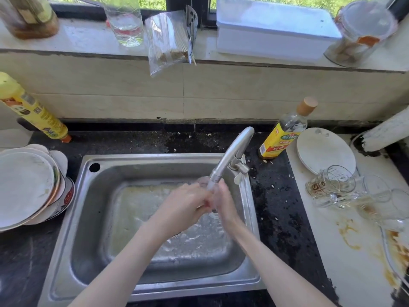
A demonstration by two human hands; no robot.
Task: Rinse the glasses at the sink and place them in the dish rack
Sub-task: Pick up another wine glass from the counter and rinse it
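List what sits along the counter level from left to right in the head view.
Stacked plates → sink → left hand → right hand → yellow-labelled bottle → white plate → glasses lying on their sides.

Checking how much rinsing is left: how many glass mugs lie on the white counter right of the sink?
3, all tipped over: one by the white plate, one behind it, one nearest the right edge. Clear glass overlaps, so another may hide.

Domestic kitchen, in use
Steel sink with tap, stacked plates, oil bottle, stained counter
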